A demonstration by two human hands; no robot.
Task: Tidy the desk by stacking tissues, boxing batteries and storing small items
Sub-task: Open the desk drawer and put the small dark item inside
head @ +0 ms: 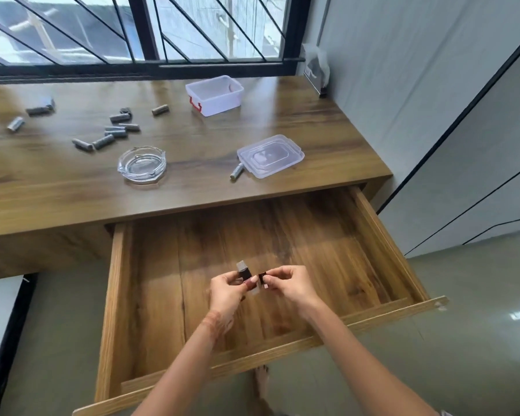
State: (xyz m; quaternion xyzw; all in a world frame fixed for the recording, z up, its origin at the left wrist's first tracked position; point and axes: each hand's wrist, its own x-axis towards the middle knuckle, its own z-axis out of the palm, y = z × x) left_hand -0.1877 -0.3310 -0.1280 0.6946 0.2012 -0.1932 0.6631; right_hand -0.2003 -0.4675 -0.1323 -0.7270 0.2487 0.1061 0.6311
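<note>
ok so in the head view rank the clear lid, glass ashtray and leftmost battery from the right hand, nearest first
1. Clear lid: right side, straight ahead of the right hand.
2. Glass ashtray: middle, off to the left.
3. Leftmost battery: far left, farthest by a wide margin.

ARMS: two forearms (186, 364), bare from elbow to wrist | LEFT: left hand (227, 291), slender fingers (248, 285), a faint reddish-brown patterned mark (213, 324) across the wrist | RIGHT: right hand (291, 285), bare wrist | BELOW: one bare foot (261, 382).
</note>
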